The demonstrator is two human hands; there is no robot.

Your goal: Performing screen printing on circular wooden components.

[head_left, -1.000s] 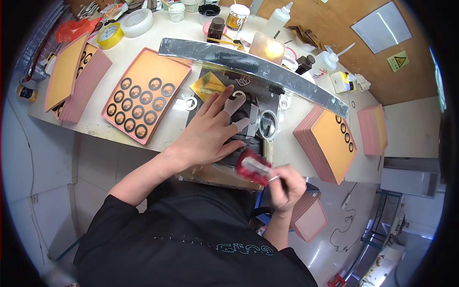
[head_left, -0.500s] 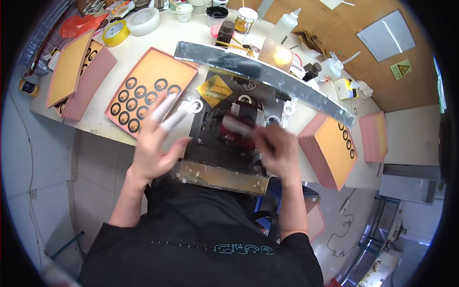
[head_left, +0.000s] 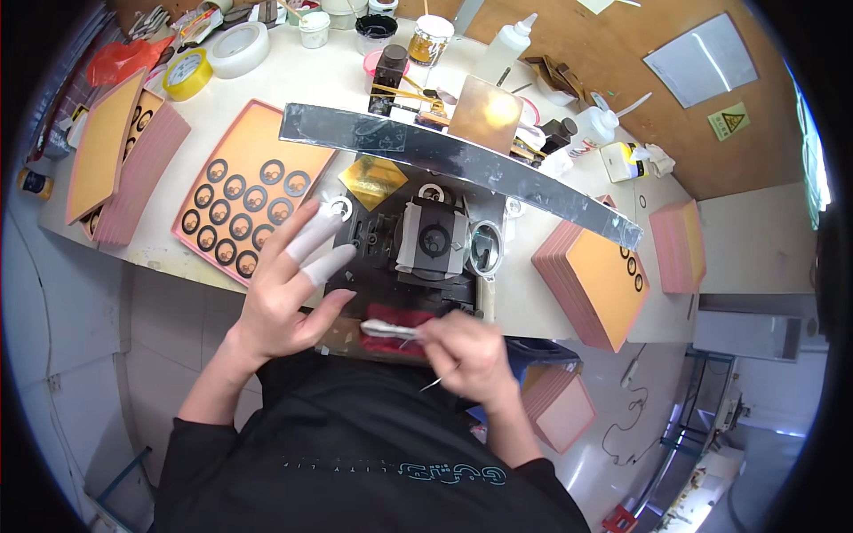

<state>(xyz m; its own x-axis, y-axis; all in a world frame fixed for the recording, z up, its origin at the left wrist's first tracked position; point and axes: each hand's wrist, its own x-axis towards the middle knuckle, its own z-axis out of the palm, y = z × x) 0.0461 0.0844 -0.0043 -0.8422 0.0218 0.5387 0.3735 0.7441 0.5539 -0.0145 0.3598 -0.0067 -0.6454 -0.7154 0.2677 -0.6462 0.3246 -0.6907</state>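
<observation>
My left hand (head_left: 289, 298) is spread and holds nothing; white finger cots cover two of its fingers. Its fingertips are beside a small white ring (head_left: 340, 209) at the left edge of a black fixture. My right hand (head_left: 466, 354) is closed around a flat dark red piece (head_left: 397, 344) with a whitish strip (head_left: 391, 330) along it, over the near edge of the fixture. A thin pointed rod (head_left: 430, 385) sticks out below that fist. Ahead of it, a black plate (head_left: 434, 238) bears a dark ring shape between white side strips. A clear-centred round part (head_left: 485, 248) stands to its right.
A curved metal bar (head_left: 458, 164) spans the fixture's far side. An orange tray (head_left: 258, 142) of black rings lies left; stacked trays (head_left: 133, 164) stand beyond it, and more (head_left: 591, 280) at right. A gold square (head_left: 373, 181), bottles (head_left: 508, 46) and paint pots (head_left: 431, 40) are behind.
My right hand has drawn the red piece back from over the black plate toward my body, uncovering the plate. My left hand stays spread at the fixture's left. The whole view has shifted slightly.
</observation>
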